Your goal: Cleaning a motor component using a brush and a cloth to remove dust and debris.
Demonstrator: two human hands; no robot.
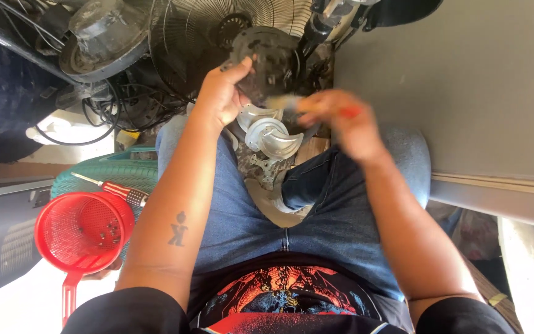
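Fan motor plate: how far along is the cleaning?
Done: screws lie in the red strainer, with the screwdriver set aside. In hand: the left hand holds the dark motor plate while the blurred right hand brushes it. Left: metal housing parts sit loose on the lap.

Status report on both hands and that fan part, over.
Left hand grips dark round fan part. Right hand blurred, brush against the part. Nothing in the way.

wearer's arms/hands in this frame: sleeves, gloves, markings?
Both arms are bare below short black sleeves; no gloves, watch or rings show. The left forearm carries a small dark tattoo. The left hand is sharp; the right hand is motion-blurred, so fine detail there cannot be read.
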